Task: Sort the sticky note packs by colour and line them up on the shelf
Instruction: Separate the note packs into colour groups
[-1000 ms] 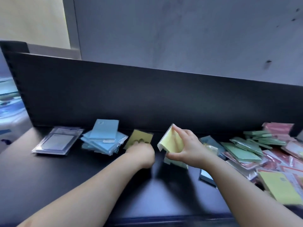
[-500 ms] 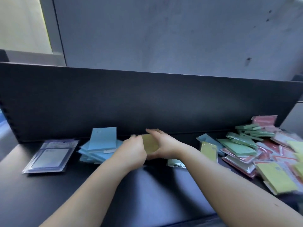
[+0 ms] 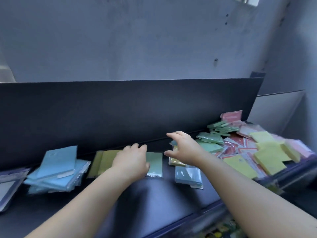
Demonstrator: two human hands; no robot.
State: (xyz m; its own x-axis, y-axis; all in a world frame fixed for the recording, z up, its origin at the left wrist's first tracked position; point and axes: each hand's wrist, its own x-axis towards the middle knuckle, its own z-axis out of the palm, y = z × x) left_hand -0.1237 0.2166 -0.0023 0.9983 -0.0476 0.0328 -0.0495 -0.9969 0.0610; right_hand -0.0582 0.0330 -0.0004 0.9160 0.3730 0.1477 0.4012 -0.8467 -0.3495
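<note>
Sticky note packs lie on a black shelf [image 3: 154,200]. A blue stack [image 3: 56,170] sits at the left, with yellow packs [image 3: 103,162] beside it. My left hand [image 3: 132,162] rests with fingers spread over the yellow packs and the edge of a green pack [image 3: 155,164]. My right hand [image 3: 184,148] hovers open, fingers spread, above a yellow pack [image 3: 175,162] and just left of the mixed pile [image 3: 240,148] of green, red and yellow packs. A blue pack [image 3: 187,176] lies below my right wrist.
The shelf's black back panel [image 3: 128,109] stands upright behind the packs. Clear-wrapped white packs [image 3: 8,184] lie at the far left. A grey wall rises behind. The shelf's front edge [image 3: 188,219] runs below my arms.
My right hand let go of the yellow pack at the yellow stack and moved right, now open near the mixed pile. My left hand stayed on the yellow packs. The view shifted right.
</note>
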